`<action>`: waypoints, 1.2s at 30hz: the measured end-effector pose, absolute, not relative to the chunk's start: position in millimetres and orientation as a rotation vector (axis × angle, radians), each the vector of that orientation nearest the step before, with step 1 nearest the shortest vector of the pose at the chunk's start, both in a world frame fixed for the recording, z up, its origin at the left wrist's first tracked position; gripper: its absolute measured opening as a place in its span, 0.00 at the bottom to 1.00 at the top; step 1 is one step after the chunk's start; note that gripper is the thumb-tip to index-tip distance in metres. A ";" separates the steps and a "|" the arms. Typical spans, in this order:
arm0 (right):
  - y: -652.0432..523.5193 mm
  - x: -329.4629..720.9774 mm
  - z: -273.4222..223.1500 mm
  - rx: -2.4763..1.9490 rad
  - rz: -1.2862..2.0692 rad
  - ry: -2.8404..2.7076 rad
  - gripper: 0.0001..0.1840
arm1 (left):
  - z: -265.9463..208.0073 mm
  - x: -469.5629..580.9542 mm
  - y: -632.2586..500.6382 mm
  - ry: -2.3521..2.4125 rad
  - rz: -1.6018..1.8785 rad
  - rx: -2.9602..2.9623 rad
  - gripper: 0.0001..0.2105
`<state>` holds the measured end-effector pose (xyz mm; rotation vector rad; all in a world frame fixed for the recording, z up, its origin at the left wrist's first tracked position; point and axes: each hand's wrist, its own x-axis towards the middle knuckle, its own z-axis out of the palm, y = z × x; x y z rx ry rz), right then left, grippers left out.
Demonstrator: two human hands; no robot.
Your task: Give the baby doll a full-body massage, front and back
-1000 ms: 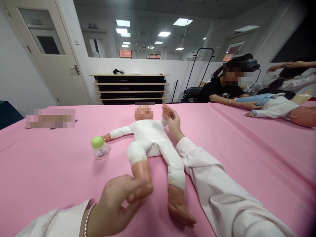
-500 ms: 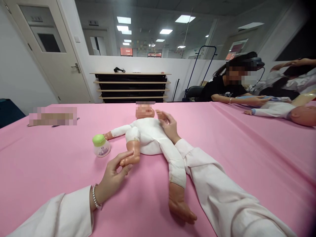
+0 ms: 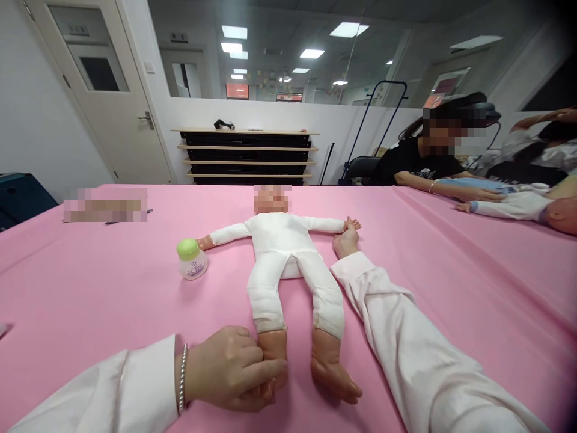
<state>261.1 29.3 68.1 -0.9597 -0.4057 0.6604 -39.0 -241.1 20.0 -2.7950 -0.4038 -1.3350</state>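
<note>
A baby doll [image 3: 283, 234] with a white cloth body lies on its back, head at the far side, arms and legs spread. Near the table's front, my left hand [image 3: 234, 368] is closed around the doll's foot on the left of the view. My right hand [image 3: 346, 240] is closed on the doll's hand on the right, that arm stretched out sideways; small doll fingers stick out past my grip. Close to the doll's other hand stands a small clear jar [image 3: 193, 264] with a green lid.
Pink cloth [image 3: 135, 282] covers the table. At the far left lies a blurred-out item [image 3: 106, 207]. On the right, a person [image 3: 433, 156] in black handles another doll [image 3: 518, 207]. Behind the table are a low shelf rack [image 3: 247, 157] and a door [image 3: 103, 90].
My left hand has drawn the doll's bent leg down straight towards me. My right hand has moved outward to the right, extending the doll's arm from near its shoulder.
</note>
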 end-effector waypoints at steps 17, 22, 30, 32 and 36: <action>33.8 267.1 61.9 -0.941 0.708 -0.417 0.14 | 20.1 -41.1 -239.5 -0.363 -1.267 -2.793 0.13; 31.4 264.7 63.4 -0.935 0.714 -0.422 0.16 | 19.9 -39.9 -239.2 -0.362 -1.255 -2.794 0.14; 32.2 265.1 61.6 -0.930 0.712 -0.451 0.16 | 19.4 -39.3 -238.9 -0.357 -1.253 -2.787 0.14; 32.6 265.9 60.6 -0.928 0.710 -0.453 0.16 | 19.3 -39.2 -238.4 -0.360 -1.240 -2.791 0.14; 32.7 266.7 59.1 -0.935 0.710 -0.463 0.16 | 18.6 -38.7 -238.3 -0.349 -1.255 -2.787 0.14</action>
